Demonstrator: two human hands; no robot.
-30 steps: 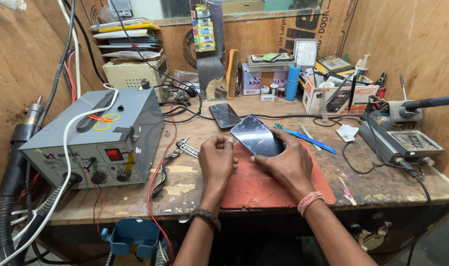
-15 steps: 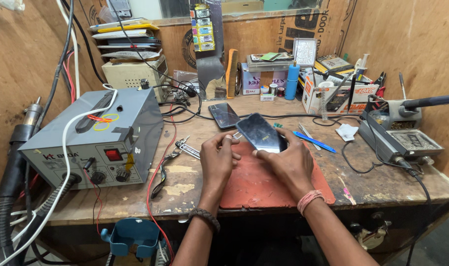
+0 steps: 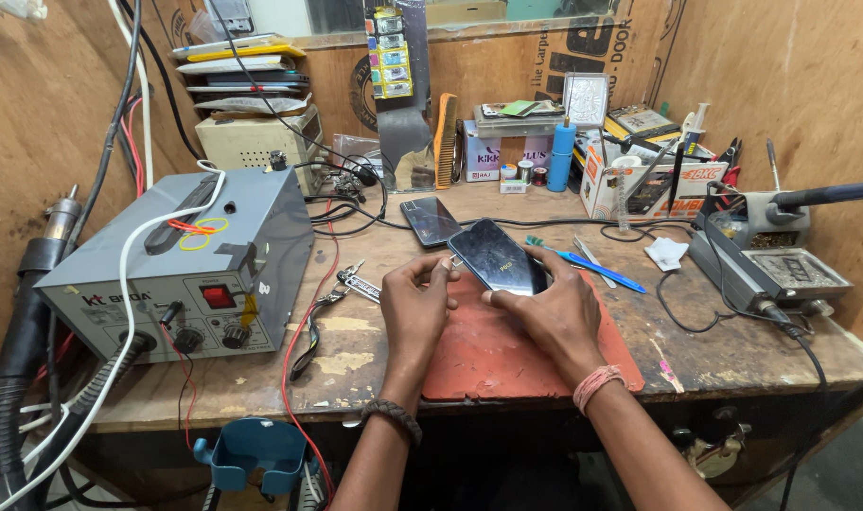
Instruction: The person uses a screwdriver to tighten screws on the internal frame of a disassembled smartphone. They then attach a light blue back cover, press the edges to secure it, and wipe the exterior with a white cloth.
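Right hand grips a dark smartphone, tilted above the red work mat; left hand pinches a small metal tool at its left edge. A slip could crack the glass or drop it onto the tabletop.

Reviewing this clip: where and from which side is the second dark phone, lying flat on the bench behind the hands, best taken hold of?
Probably by its two long edges, from above. The spare phone lies flat, screen up, on the wooden bench, so no finger fits beneath it. Its near end is free; black cables crowd its far left side. The held phone sits just right of it.
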